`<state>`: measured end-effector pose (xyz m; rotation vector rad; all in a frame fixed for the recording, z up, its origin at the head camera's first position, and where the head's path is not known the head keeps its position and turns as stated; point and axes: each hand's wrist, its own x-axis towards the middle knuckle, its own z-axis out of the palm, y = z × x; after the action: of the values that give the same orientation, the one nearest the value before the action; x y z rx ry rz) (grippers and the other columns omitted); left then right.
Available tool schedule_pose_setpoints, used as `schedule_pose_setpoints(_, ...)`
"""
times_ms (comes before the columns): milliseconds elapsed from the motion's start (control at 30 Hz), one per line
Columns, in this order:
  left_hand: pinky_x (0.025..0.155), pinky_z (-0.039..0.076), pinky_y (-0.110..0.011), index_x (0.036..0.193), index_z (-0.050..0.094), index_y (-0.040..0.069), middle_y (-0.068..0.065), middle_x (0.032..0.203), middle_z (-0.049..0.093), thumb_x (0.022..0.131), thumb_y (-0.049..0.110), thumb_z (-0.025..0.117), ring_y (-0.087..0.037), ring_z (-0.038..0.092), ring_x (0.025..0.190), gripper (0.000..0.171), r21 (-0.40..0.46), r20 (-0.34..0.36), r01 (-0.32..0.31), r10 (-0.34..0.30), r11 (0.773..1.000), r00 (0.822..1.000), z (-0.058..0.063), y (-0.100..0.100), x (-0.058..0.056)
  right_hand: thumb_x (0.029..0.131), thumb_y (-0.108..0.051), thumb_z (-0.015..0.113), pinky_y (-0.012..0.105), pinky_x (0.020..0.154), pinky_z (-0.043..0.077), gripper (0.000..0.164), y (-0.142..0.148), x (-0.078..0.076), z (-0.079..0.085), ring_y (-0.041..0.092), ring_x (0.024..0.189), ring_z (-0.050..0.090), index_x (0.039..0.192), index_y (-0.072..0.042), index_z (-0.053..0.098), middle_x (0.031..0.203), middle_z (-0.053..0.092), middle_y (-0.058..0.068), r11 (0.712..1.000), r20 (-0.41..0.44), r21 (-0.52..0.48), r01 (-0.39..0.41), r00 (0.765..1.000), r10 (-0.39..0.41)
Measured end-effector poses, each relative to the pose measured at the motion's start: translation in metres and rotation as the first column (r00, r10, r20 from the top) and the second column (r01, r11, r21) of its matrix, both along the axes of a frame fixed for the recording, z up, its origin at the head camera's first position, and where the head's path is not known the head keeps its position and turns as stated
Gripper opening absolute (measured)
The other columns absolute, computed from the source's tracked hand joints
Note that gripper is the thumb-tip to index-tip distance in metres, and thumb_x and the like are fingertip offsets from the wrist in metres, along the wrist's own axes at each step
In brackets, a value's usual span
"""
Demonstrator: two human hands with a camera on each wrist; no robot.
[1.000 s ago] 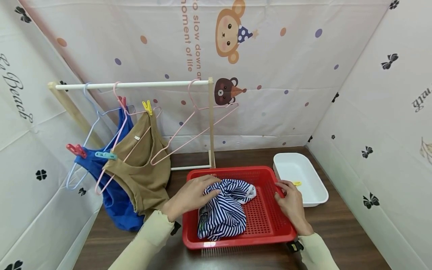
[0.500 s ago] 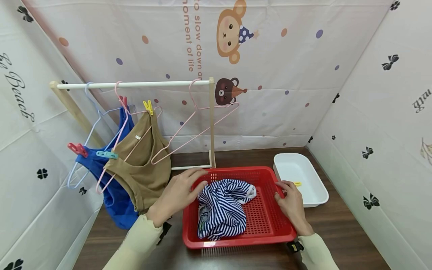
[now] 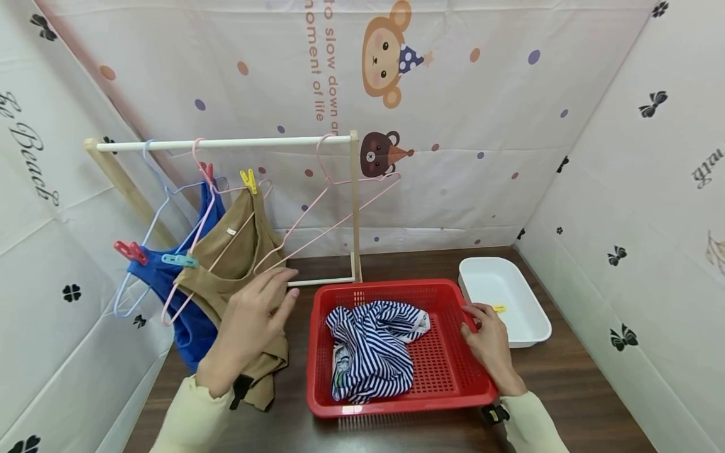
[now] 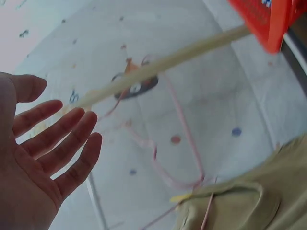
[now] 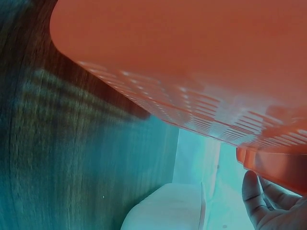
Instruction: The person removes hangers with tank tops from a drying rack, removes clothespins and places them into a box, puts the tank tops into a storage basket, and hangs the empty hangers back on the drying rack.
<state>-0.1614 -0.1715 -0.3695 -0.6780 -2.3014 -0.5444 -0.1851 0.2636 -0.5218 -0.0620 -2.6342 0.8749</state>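
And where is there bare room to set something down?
Bare tabletop lies between the right sleeve and right wall; the red basket is bare right of the striped garment. Crowded: left side, with hanging brown garment and left hand.

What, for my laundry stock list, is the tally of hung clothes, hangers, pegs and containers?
Hung clothes: 2 (blue garment, brown garment)
Hangers: 3 (blue hanger, middle pink hanger, right pink hanger)
Pegs: 5 (lower red peg, upper red peg, teal peg, upper yellow peg, lower yellow peg)
Containers: 2 (red basket, white tub)
Total: 12
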Motion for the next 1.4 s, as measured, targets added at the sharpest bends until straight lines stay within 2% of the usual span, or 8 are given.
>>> schedule_pose_setpoints(300,0.086,0.050,-0.046,0.119,0.067,0.002,-0.016,0.115,0.069,0.091,0.019,0.064,-0.034,0.065,0.105,0.032,0.142,-0.160,-0.104,0.126,0.984,0.979,0.018,-0.029,0.006,0.081,-0.004,0.070,0.029,0.064,0.050,0.036,-0.001,0.000,0.000,0.025,0.082,0.061,0.117,0.001,0.068,0.120,0.060,0.018,1.000,0.030,-0.009,0.013,0.999,-0.012)
schedule_pose_setpoints(567,0.111,0.038,-0.042,0.126,0.061,-0.003,-0.024,0.124,0.064,0.094,0.027,0.059,-0.046,0.056,0.115,0.044,0.278,-0.268,-0.159,0.235,0.947,0.934,0.027,-0.062,0.009,0.082,-0.004,0.070,0.029,0.064,0.049,0.036,-0.001,-0.001,0.000,0.025,0.082,0.061,0.118,0.001,0.068,0.121,0.060,0.019,1.000,0.042,-0.007,0.003,0.999,-0.002)
schedule_pose_setpoints(833,0.107,0.040,-0.053,0.148,0.040,0.009,-0.019,0.143,0.051,0.091,0.019,0.066,-0.042,0.048,0.127,0.063,0.405,-0.024,-0.351,0.394,0.844,0.919,0.026,-0.088,0.019,0.081,-0.004,0.071,0.029,0.063,0.049,0.035,0.000,-0.001,0.000,0.025,0.081,0.060,0.116,0.001,0.069,0.119,0.060,0.019,1.000,0.016,0.002,0.004,1.000,-0.004)
schedule_pose_setpoints(967,0.104,0.041,-0.022,0.153,0.031,0.016,-0.015,0.147,0.048,0.093,0.023,0.065,-0.037,0.050,0.129,0.069,0.405,0.091,-0.421,0.423,0.812,0.902,0.021,-0.094,0.018,0.081,-0.004,0.071,0.029,0.063,0.048,0.036,0.001,-0.001,-0.001,0.025,0.081,0.061,0.117,0.001,0.069,0.119,0.061,0.019,1.000,0.014,0.008,0.007,1.000,-0.007)
schedule_pose_setpoints(1100,0.081,0.032,0.002,0.152,0.033,0.015,-0.015,0.141,0.054,0.095,0.028,0.063,-0.037,0.059,0.121,0.066,0.411,0.210,-0.473,0.423,0.779,0.881,0.015,-0.100,0.013,0.081,-0.004,0.070,0.027,0.062,0.048,0.036,0.001,0.000,-0.001,0.025,0.080,0.060,0.118,0.001,0.068,0.119,0.060,0.018,1.000,0.019,0.002,0.010,1.000,-0.010)
schedule_pose_setpoints(1167,0.073,0.034,0.003,0.147,0.041,0.011,-0.016,0.137,0.058,0.096,0.030,0.062,-0.016,0.066,0.111,0.059,0.415,0.286,-0.497,0.409,0.762,0.866,0.012,-0.104,0.010,0.081,-0.004,0.070,0.026,0.061,0.048,0.037,0.001,0.000,0.000,0.024,0.080,0.060,0.118,0.000,0.068,0.119,0.060,0.018,1.000,0.020,0.001,0.011,1.000,-0.011)
schedule_pose_setpoints(1333,0.056,0.047,-0.007,0.136,0.053,0.005,-0.022,0.131,0.061,0.099,0.033,0.057,0.025,0.049,0.079,0.047,0.431,0.464,-0.490,0.280,0.758,0.841,0.010,-0.111,0.005,0.081,-0.004,0.070,0.025,0.062,0.047,0.036,0.001,0.001,0.000,0.024,0.080,0.059,0.117,0.000,0.069,0.119,0.061,0.018,1.000,0.010,0.004,0.004,1.000,-0.004)
schedule_pose_setpoints(1400,0.056,0.047,-0.007,0.135,0.053,0.004,-0.026,0.131,0.061,0.099,0.036,0.055,0.017,0.057,0.077,0.048,0.394,0.499,-0.485,0.261,0.781,0.827,0.011,-0.113,0.002,0.081,-0.004,0.070,0.025,0.062,0.047,0.036,0.001,0.001,0.000,0.024,0.080,0.059,0.116,0.000,0.069,0.119,0.061,0.018,1.000,0.011,0.002,0.002,1.000,-0.002)
